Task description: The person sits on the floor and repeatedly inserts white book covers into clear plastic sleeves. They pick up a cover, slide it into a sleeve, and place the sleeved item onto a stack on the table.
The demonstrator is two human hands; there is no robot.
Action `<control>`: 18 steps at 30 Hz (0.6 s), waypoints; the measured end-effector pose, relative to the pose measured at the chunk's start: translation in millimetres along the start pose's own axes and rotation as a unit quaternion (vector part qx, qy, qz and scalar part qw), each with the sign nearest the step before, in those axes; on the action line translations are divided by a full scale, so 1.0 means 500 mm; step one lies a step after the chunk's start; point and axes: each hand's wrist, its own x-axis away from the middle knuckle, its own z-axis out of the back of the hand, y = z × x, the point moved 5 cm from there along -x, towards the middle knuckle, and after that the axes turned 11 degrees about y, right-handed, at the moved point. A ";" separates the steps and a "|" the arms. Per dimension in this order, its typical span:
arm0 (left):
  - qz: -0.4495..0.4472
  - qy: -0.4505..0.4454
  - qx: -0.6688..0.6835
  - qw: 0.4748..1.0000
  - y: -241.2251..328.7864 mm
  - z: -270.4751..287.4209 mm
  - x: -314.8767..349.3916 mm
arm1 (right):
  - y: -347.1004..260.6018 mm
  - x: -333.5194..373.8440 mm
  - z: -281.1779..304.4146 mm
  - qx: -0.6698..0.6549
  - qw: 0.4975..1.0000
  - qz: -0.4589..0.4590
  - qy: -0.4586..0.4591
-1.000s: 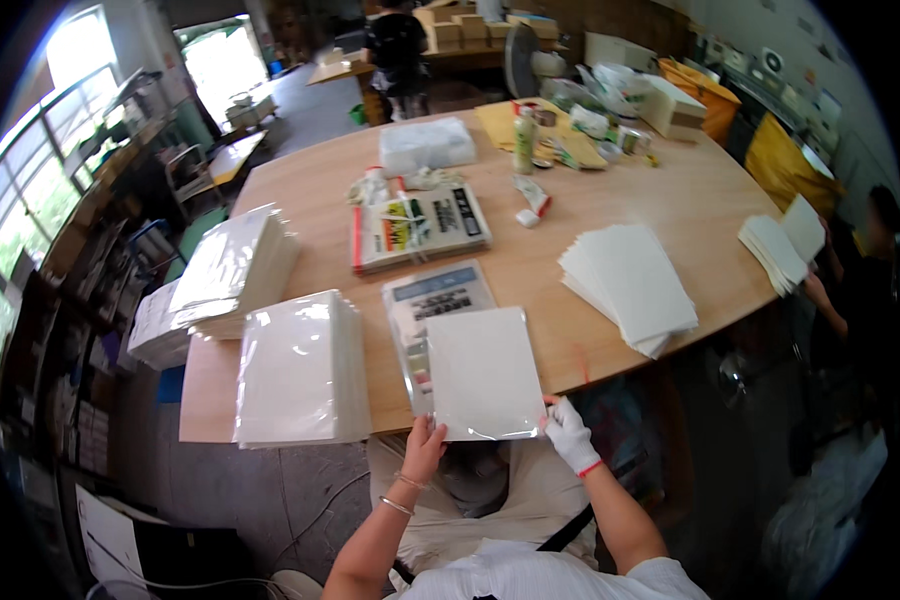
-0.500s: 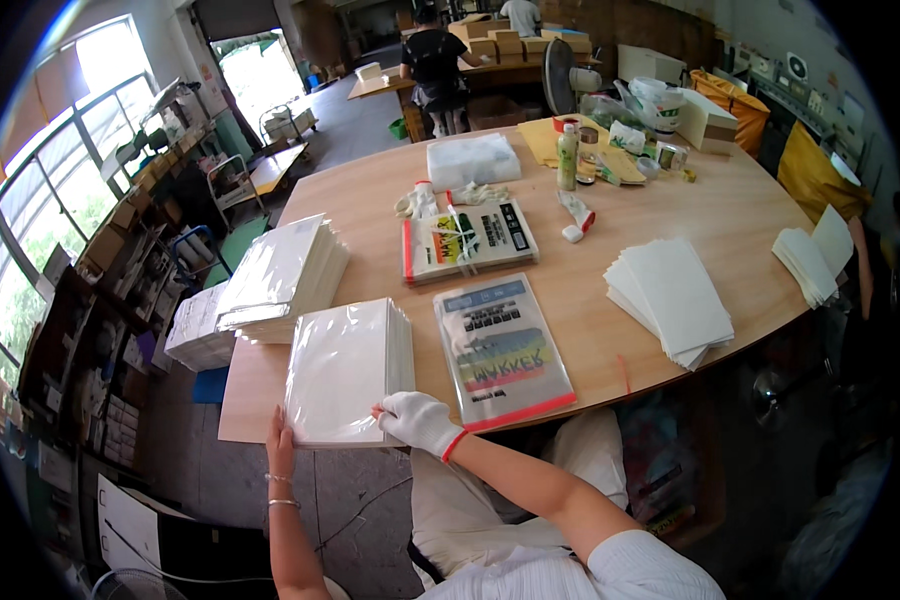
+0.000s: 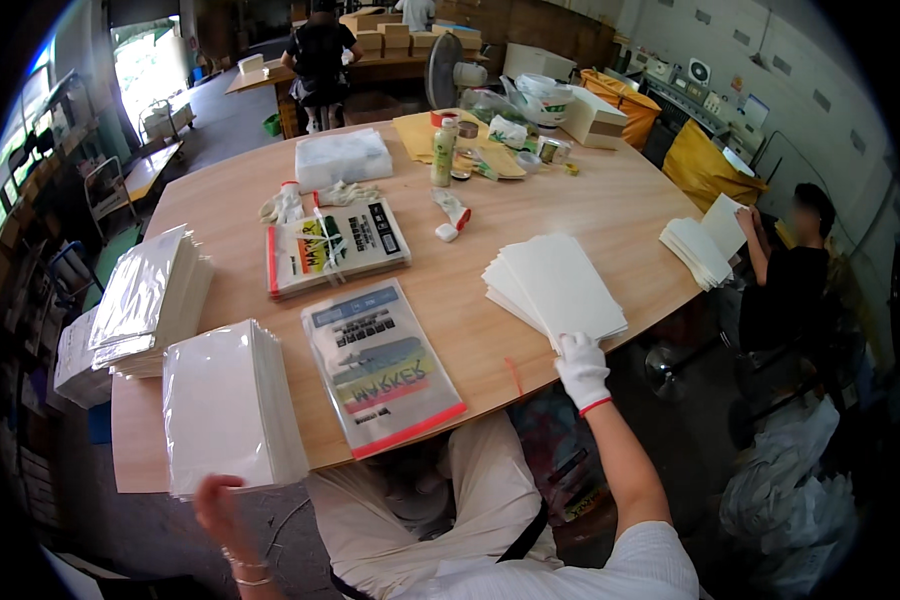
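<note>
Sleeved white sheets (image 3: 145, 290) rise in a glossy, uneven stack on the left end of the wooden table (image 3: 220, 215). Nearer and slightly to the right, at the table's front edge, stands a second sleeved stack (image 3: 215, 410) with its sides more even. The bare left hand (image 3: 220, 512) is at this stack's near edge, bangles on its wrist; it is blurred, so I cannot tell whether it touches the film or how its fingers are set. To the right, farther in, lies a bundle of printed plastic bags (image 3: 340, 250), with white work gloves (image 3: 285, 205) at its far side. A single translucent printed bag (image 3: 385, 370) lies flat in front of that bundle, its red strip along the front edge. Right of this, loose white sheets (image 3: 560, 285) are fanned out on the table. The gloved right hand (image 3: 582, 368) has its fingers at their near corner; I cannot tell whether it pinches one. Farther right, a co-worker (image 3: 785, 285) in black handles paper beside a smaller pile (image 3: 692, 252).
</note>
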 end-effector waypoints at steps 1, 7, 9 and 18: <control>-0.024 -0.036 0.015 0.999 0.033 -0.048 0.016 | 0.032 0.001 -0.011 0.008 1.000 -0.008 -0.014; -0.058 -0.356 0.033 0.932 0.091 -0.301 0.085 | 0.130 0.013 -0.056 -0.252 0.931 -0.252 -0.074; -0.071 -0.358 -0.038 0.930 0.067 -0.369 0.104 | 0.159 0.038 -0.107 -0.486 0.787 -0.380 0.013; -0.247 -0.379 -0.364 0.814 -0.014 -0.536 0.115 | 0.250 -0.026 -0.094 -0.455 0.714 -0.533 -0.006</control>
